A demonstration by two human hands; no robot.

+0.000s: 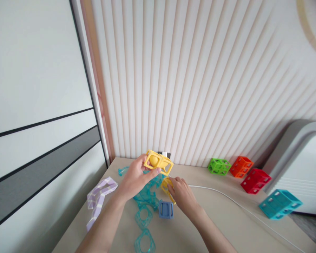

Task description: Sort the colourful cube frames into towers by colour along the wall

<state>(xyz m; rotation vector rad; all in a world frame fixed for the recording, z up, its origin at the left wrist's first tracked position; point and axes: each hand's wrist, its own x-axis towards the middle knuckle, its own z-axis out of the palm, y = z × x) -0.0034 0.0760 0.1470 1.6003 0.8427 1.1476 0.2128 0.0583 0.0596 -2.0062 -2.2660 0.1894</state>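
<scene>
My left hand grips a yellow building piece made of two joined square frames, with a rounded yellow bulge inside one of them. It is raised above the table and tilted. Lower and to the right, my right hand has its fingers closed on a second yellow frame piece, partly hidden behind the fingers. Just below that piece lies a small blue square block. Clear teal pieces are heaped between my forearms, and two flat teal rings lie nearer to me.
Green, orange, red and teal open-frame blocks stand at the right. A white cable crosses the table. A lilac-and-white folded chain lies left. Behind is a ribbed wall; a grey-white appliance is at right.
</scene>
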